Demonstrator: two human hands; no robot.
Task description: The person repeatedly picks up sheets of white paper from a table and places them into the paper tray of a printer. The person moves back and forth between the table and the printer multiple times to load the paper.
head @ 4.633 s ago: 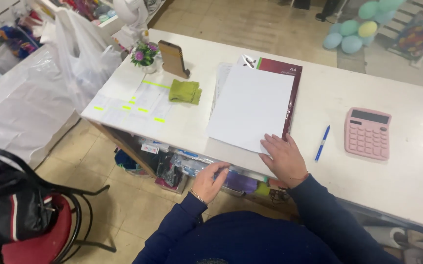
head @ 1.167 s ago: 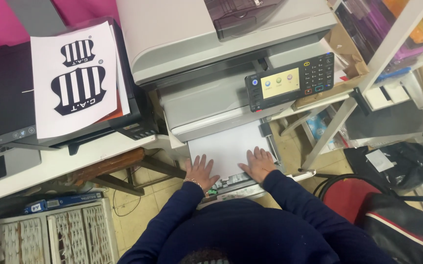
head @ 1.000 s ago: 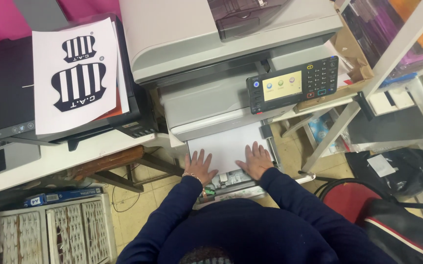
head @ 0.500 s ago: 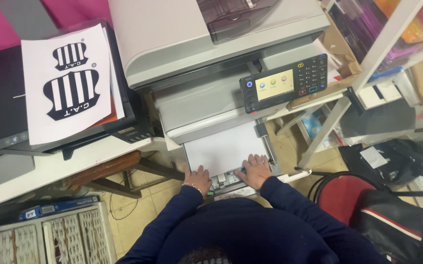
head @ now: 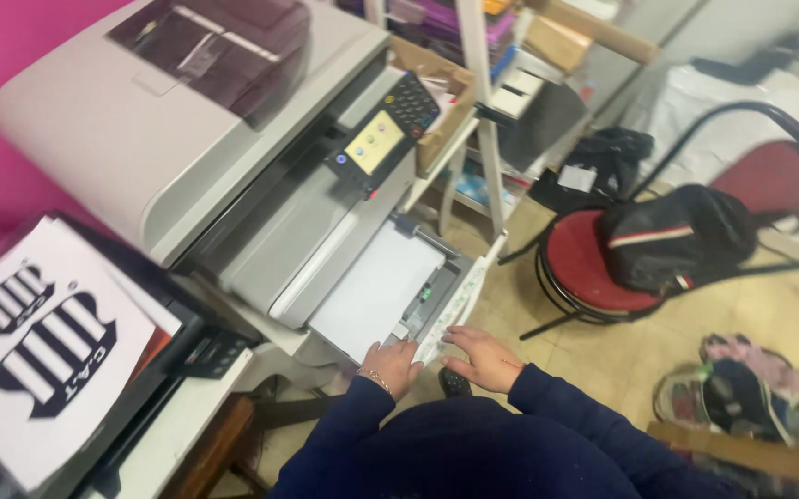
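White paper (head: 376, 294) lies flat in the pulled-out tray (head: 436, 300) of a large grey copier (head: 187, 139), and both hands rest at the tray's front edge. In the head view, the left hand (head: 390, 365) sits at the near left corner of the tray front, its fingers curled loosely over the edge and touching it; a thin bracelet shows at the wrist. The right hand (head: 478, 356) lies just beside it, to the right, fingers stretched fairly flat and close together, the tips touching the pale front panel of the tray. Neither hand grips anything apart from the tray edge. The tray juts out from the lower part of the copier, toward the floor and the person, and the sheet stack fills its left part, with green tabs just to the right of the stack. Above the tray, the copier's control panel (head: 383, 134) tilts up, with a lit yellow screen and a dark keypad. To the left, a printed sheet (head: 35, 342) with black striped shapes lies on a dark machine. To the right, a red chair (head: 593, 268) holds a black bag (head: 677, 236). Both sleeves are dark blue.
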